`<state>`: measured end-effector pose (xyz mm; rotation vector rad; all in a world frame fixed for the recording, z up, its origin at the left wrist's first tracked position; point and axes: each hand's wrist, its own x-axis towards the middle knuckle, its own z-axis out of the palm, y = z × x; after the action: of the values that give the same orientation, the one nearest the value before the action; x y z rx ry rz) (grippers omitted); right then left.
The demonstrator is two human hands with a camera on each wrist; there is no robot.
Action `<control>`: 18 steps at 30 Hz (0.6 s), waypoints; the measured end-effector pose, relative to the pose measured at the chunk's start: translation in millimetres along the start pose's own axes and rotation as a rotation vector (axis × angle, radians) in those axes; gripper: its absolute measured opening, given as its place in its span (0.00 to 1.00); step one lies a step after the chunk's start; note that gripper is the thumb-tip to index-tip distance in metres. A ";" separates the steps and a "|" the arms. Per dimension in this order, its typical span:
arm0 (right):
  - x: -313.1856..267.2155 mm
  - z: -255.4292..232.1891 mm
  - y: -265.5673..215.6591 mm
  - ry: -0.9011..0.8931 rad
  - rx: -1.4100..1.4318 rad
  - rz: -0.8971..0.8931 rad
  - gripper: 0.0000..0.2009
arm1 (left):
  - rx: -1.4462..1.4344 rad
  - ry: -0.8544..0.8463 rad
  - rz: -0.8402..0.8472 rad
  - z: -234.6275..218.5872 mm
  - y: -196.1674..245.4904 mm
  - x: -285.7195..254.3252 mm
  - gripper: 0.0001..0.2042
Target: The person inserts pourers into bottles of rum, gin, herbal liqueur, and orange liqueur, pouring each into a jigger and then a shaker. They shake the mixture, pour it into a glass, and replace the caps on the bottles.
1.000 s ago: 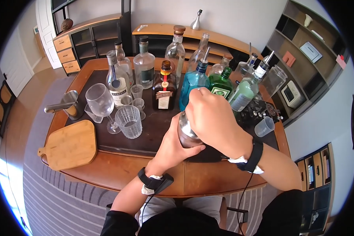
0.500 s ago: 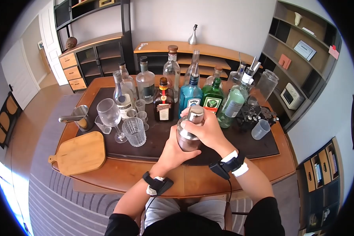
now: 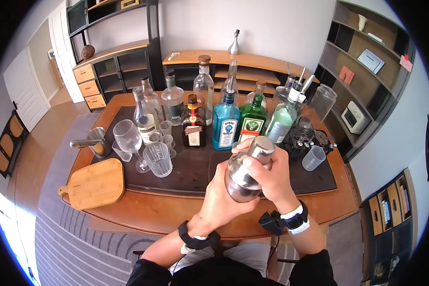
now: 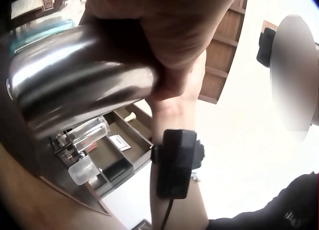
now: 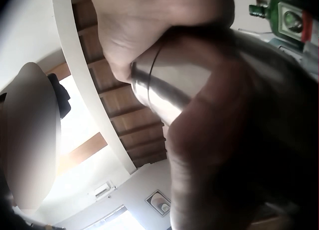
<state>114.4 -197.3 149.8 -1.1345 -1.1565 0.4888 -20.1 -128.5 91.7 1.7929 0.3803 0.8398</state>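
A steel shaker [image 3: 240, 178] is held in both hands above the table's near edge, its capped top tilted toward the right. The left hand [image 3: 220, 200] grips the lower body from the left, thumb along the underside. Around the upper part, near the cap [image 3: 261, 148], curl the fingers and thumb of the right hand [image 3: 275, 178]. In the left wrist view the shaker's smooth body [image 4: 75, 80] fills the left side. The right wrist view shows a seam on the metal top [image 5: 169, 80], with fingers around it. Any contents are hidden.
Behind the shaker stand a blue bottle [image 3: 226, 125], a green bottle [image 3: 253, 119] and a dark brown bottle [image 3: 194, 126]. Farther left are a wine glass [image 3: 127, 137], a cut tumbler [image 3: 158, 159] and a wooden board [image 3: 97, 185]. A plastic cup [image 3: 313, 158] stands at the right.
Both hands have moved right with the shaker, which has gone from nearly upright to tilted. Earlier, the right hand covered its top; now it wraps the upper part from the right.
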 end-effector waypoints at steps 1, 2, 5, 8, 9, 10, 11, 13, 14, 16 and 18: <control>-3.3 1.2 -1.2 0.045 -0.037 0.026 0.14 | -0.001 0.017 -0.016 5.4 -0.7 -1.2 0.47; -5.7 0.6 -1.7 0.086 -0.064 0.078 0.11 | 0.000 0.017 -0.038 9.4 1.9 -1.0 0.49; -12.4 0.9 0.1 0.156 -0.054 0.074 0.12 | 0.057 0.031 -0.008 16.1 -2.0 -0.3 0.49; -17.1 -2.4 -1.1 0.112 -0.057 -0.007 0.13 | 0.026 0.001 0.028 15.2 -0.5 -0.4 0.49; -18.6 -3.8 -1.0 0.096 -0.051 -0.030 0.13 | 0.023 0.008 0.048 15.3 0.3 -1.0 0.48; -19.4 -5.6 -4.6 0.069 -0.061 -0.029 0.15 | 0.018 0.016 0.069 15.6 1.2 -1.2 0.48; -18.5 -8.2 -6.5 0.042 -0.063 -0.027 0.18 | 0.012 0.025 0.089 15.9 1.9 -1.7 0.48; -15.8 -12.4 -10.1 -0.018 -0.069 -0.024 0.24 | -0.006 0.015 0.083 15.5 2.4 -3.1 0.48; -16.2 -12.6 -12.0 -0.029 -0.064 -0.034 0.28 | -0.014 0.011 0.081 15.0 2.5 -3.4 0.48; -16.5 -12.7 -14.8 -0.051 -0.053 -0.054 0.37 | -0.051 0.013 0.089 15.1 -0.5 -4.2 0.48; -15.4 -17.2 -13.2 -0.038 -0.089 -0.191 0.41 | -0.070 0.009 0.082 14.8 -3.2 -4.9 0.48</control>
<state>120.9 -222.6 154.9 -1.0810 -1.3158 0.3150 -12.8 -140.6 84.3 1.7497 0.2812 0.9073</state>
